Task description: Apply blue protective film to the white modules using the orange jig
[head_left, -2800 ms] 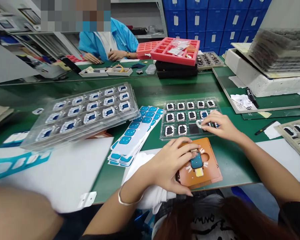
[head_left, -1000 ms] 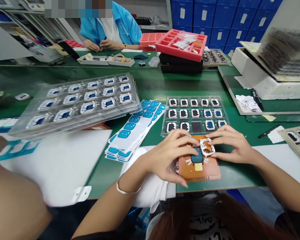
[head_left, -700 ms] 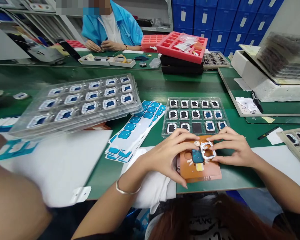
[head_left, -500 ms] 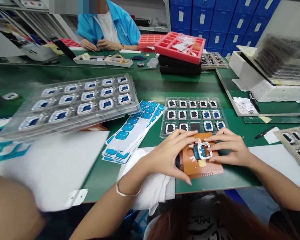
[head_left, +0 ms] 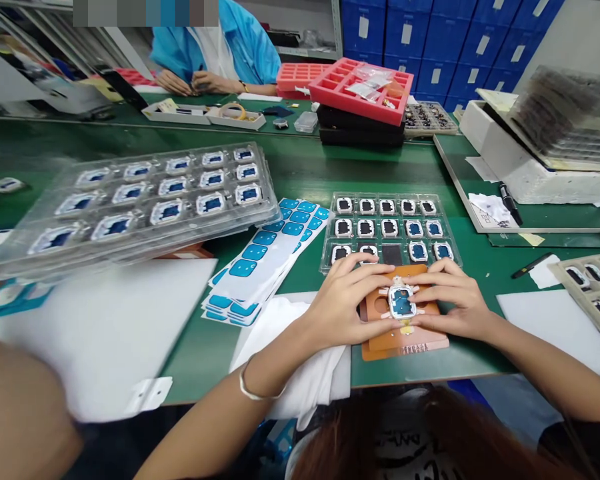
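A white rounded-square frame, like a small watch case part, lies flat on an orange jig plate. Blue film shows inside its opening. My left hand curves round the frame's left side, thumb at its lower edge and fingertips near its top. From the right, my right hand has its fingers and thumb closed on the frame's right edge. Just behind the jig, a clear tray holds rows of similar frames, some with dark and some with blue centres; one pocket in the front row has no frame.
Left of the tray lie sheets of blue stickers and a white cloth. Stacked clear trays of frames stand further left. A beige tray is at right. Across the bench, a person in blue works beside red trays.
The frame has moved slightly left and now lies flat over the blue film on the jig. My left thumb has come in to the frame's lower edge; my right hand stayed with it.
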Demonstrator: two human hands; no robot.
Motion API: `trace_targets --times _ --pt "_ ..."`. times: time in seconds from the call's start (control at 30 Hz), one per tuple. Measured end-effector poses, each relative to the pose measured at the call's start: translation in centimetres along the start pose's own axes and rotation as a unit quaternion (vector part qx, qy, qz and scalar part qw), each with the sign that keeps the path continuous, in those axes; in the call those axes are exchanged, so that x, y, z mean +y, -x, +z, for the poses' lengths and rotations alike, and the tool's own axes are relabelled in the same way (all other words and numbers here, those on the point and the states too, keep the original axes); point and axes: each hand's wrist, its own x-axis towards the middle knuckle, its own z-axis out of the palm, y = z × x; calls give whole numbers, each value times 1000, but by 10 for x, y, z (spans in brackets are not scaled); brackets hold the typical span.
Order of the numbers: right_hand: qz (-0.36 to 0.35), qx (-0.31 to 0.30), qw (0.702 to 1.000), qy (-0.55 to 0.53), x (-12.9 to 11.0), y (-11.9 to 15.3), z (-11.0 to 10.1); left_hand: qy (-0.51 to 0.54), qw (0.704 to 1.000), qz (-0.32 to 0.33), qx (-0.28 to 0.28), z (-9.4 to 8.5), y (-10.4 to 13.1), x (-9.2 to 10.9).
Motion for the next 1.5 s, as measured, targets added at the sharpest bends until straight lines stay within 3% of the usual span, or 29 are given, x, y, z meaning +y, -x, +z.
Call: trace_targets --times 0.23,0.4,0.53,0.63,0.73,0.87,1.03,1.17,1.37,1.5 --pt "13 -7 1000 -2 -2 0 0 1 1000 -8 -4 1 -1 2" --pt "-4 -22 1000 1 -2 -1 0 16 998 -50 -46 1 -2 4" --pt "8 -32 999 -6 0 -1 -1 64 994 -85 -19 6 -1 2" --pt "34 -30 999 -15 2 1 -2 96 992 -80 0 11 -1 1" --pt "68 -13 995 -67 4 4 0 97 994 -50 -29 13 -2 3" --pt "136 -11 970 -202 6 8 5 71 997 -17 -39 14 -2 5" --pt "188 -57 923 -330 7 9 4 37 999 17 22 16 -2 4" --pt "208 -97 897 -377 6 7 1 33 998 -2 47 18 -3 3" --pt "150 -109 946 -265 9 4 -4 46 994 -21 96 17 -4 5" --pt "157 -128 948 -246 9 2 -6 62 993 -31 100 16 -3 6"
